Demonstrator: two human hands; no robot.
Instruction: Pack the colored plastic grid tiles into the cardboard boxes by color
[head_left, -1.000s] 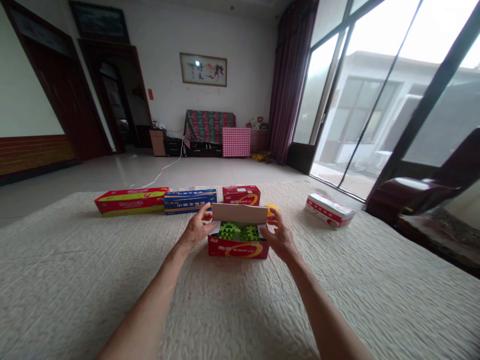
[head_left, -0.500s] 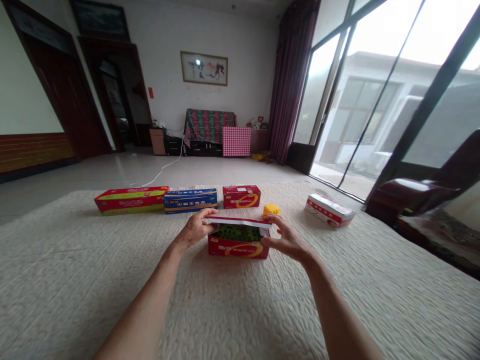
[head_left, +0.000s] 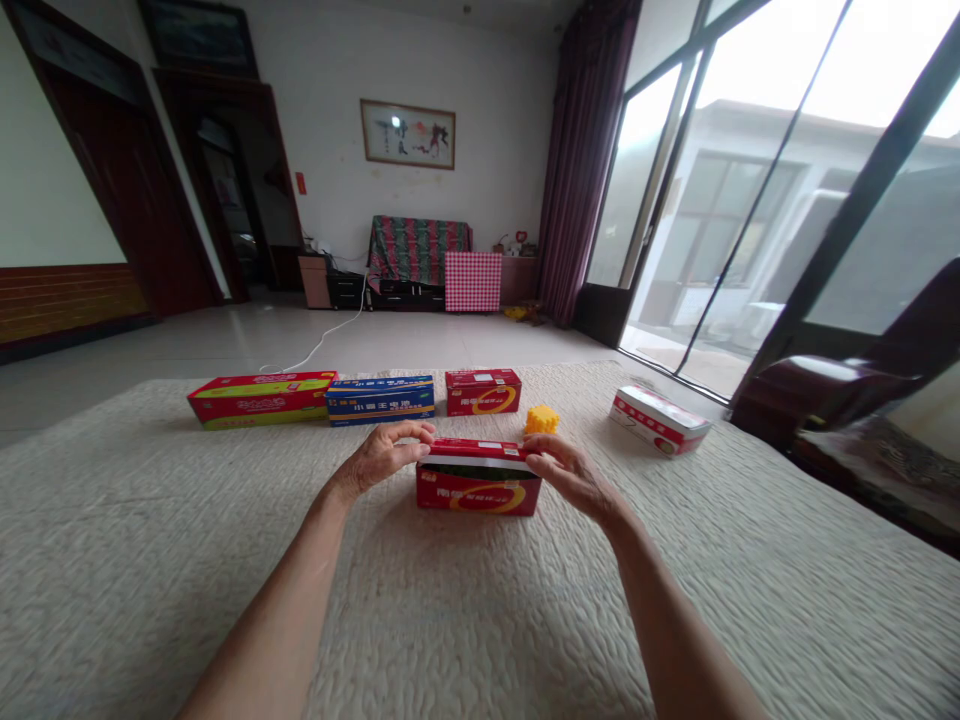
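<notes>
A small red box [head_left: 478,487] with a yellow oval on its front sits on the beige quilted surface [head_left: 480,610] in front of me. Its lid lies almost flat, leaving a thin dark gap with green pieces barely showing. My left hand [head_left: 380,457] rests at the lid's left end, fingers curled over the top edge. My right hand [head_left: 564,472] presses on the lid's right end with fingers bent. A yellow bumpy block [head_left: 541,419] lies just behind the box, near my right hand.
A row of boxes stands further back: a long red and yellow box [head_left: 260,397], a blue box [head_left: 380,398] and a second small red box [head_left: 483,391]. A white and red box [head_left: 658,419] lies at the right. A dark armchair [head_left: 840,385] borders the right edge.
The box lid stood upright with green pieces in full view; both hands have swung it down toward me until it lies nearly flat. The yellow block behind is now uncovered.
</notes>
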